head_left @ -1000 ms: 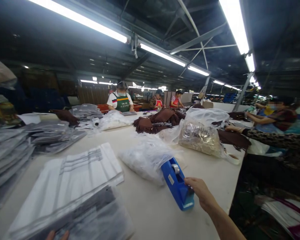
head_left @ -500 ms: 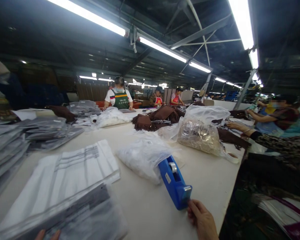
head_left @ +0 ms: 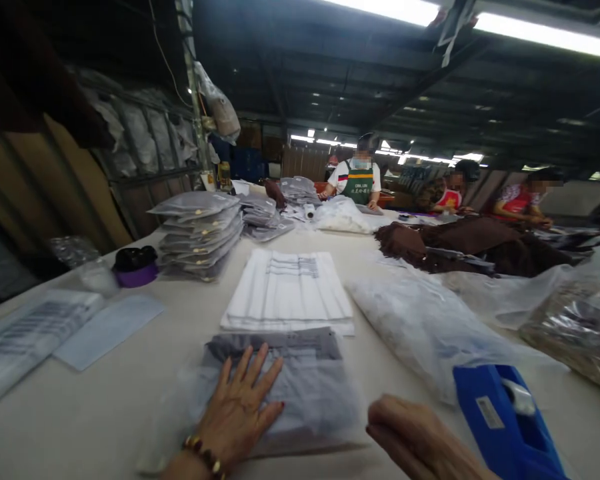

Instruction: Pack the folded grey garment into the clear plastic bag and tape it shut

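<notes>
The left hand lies flat with fingers spread on a bagged grey garment at the near edge of the table; a beaded bracelet sits at the wrist. The right hand hovers just right of the bagged grey garment, fingers curled together, holding nothing that can be seen.

The slick plastic could slide under the flat palm, and the garment could slip toward the table edge. The blue tape dispenser, right of the garment, stands close to the right hand; a careless sweep could knock it or catch its cutter.

Beyond the garment lies a stack of flat white bags with printed lines too blurred to read. The dispenser's white label is illegible. Farther beyond, a person's green apron bears white lettering too small to make out.
</notes>
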The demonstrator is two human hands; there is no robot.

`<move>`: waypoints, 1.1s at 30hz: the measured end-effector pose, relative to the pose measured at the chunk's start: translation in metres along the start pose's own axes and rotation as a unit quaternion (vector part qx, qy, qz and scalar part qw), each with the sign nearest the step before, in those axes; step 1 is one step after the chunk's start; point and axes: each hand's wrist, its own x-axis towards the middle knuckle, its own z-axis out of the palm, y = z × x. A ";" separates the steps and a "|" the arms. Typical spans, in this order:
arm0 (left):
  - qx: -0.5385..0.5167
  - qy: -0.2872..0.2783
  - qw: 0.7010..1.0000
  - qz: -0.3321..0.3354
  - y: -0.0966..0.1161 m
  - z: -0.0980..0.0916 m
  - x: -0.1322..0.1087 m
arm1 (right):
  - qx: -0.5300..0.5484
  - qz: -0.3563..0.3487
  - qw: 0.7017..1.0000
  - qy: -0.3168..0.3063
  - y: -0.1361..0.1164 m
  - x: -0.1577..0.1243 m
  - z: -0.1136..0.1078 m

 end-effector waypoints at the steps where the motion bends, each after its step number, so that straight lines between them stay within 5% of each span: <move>1: -0.005 0.007 1.000 0.003 -0.001 0.003 -0.001 | -0.010 -0.012 0.999 -0.046 -0.007 0.024 -0.005; 5: -0.023 0.035 0.999 0.025 -0.006 0.013 -0.004 | -0.041 -0.014 0.987 -0.155 -0.002 0.102 0.005; 12: -0.010 0.090 0.994 0.064 -0.011 0.024 -0.002 | -0.084 0.090 0.981 -0.147 0.045 0.158 0.032; 18: 0.004 0.103 0.993 0.062 -0.015 0.028 -0.004 | -0.155 0.161 0.974 0.038 0.064 0.125 0.022; 20: -0.004 0.096 0.994 0.058 -0.013 0.028 -0.004 | -0.155 0.109 0.975 0.118 0.051 0.099 0.040; 22: -0.011 0.082 0.995 0.048 -0.009 0.025 -0.003 | -0.153 -0.042 0.968 0.196 0.037 0.076 0.071; 25: -0.011 0.036 0.999 0.031 -0.008 0.010 -0.001 | -0.224 -0.185 0.937 0.195 0.025 0.057 0.117; 29: 0.031 -0.044 0.999 0.005 -0.038 -0.010 -0.013 | -0.228 -0.151 0.950 0.152 0.027 0.058 0.137; 33: 0.047 -0.038 0.995 -0.077 -0.090 0.003 -0.036 | -0.159 -0.099 0.975 0.119 0.017 0.057 0.129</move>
